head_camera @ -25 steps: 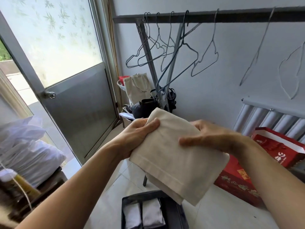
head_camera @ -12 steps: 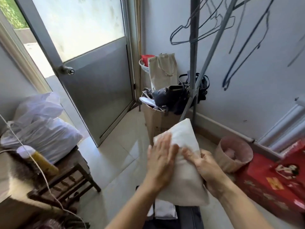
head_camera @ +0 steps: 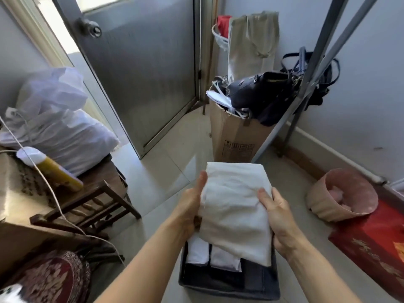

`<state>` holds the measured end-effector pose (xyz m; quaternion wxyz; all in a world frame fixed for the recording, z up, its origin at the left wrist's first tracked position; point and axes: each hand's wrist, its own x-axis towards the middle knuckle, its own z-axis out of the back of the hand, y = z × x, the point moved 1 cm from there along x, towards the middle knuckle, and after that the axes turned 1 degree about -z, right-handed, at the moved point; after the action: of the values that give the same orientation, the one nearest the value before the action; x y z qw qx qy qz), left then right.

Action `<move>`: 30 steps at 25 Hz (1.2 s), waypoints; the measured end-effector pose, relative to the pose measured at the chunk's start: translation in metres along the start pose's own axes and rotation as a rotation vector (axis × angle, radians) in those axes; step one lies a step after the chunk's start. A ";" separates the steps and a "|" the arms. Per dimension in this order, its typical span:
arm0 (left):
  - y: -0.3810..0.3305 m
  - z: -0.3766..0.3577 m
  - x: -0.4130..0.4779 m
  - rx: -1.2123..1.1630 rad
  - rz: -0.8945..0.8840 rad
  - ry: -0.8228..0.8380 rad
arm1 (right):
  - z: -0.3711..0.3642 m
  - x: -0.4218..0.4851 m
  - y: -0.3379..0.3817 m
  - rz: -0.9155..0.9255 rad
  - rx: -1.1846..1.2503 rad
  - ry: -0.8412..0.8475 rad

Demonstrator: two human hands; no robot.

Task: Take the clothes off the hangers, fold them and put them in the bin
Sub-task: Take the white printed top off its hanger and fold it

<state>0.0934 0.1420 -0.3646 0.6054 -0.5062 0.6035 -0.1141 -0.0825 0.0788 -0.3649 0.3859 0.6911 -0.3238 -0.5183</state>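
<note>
I hold a folded cream cloth flat between both hands, just above the dark grey fabric bin on the floor. My left hand grips its left edge with the thumb on top. My right hand grips the right edge, fingers on top. Two folded white pieces lie side by side inside the bin, partly hidden under the cloth. The legs of the grey clothes rack rise at the upper right; its hangers are out of view.
A cardboard box stuffed with bags stands beyond the bin, beside the metal door. A wooden chair with white bags sits to the left. A pink basket and a red box lie to the right.
My view tilted down from the hangers to the floor. Both hands lowered the folded cloth from chest height to just over the bin, and my left hand shifted from the top to the left edge.
</note>
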 end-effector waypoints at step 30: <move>0.445 0.101 0.252 0.231 0.446 -0.133 | 0.140 0.164 -0.452 -0.653 -0.322 -0.165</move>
<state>0.0302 0.2070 -0.8783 0.7078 -0.2946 0.6420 -0.0123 -0.1550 0.1346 -0.8568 0.2767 0.6445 -0.0308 -0.7121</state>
